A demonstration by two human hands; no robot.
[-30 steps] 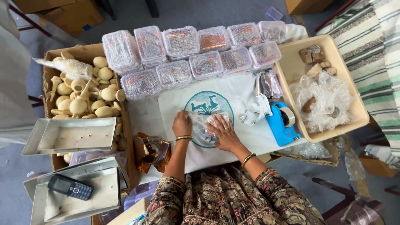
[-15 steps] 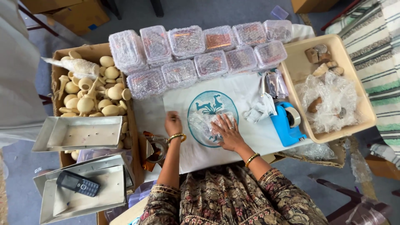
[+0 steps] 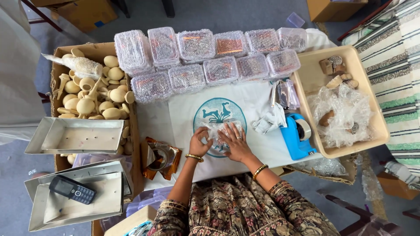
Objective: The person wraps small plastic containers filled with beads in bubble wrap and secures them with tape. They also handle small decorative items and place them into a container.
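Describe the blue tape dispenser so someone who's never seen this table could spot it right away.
Start at the white cloth with the round teal emblem in the middle of the table. Go to its right edge, beside the beige tray holding bubble wrap. The tape dispenser lies there, to the right of the right hand: the only bright blue thing, carrying a roll of clear tape.

Bright, even daylight, soft shadows, sharp focus, slight wide-angle bending at edges.
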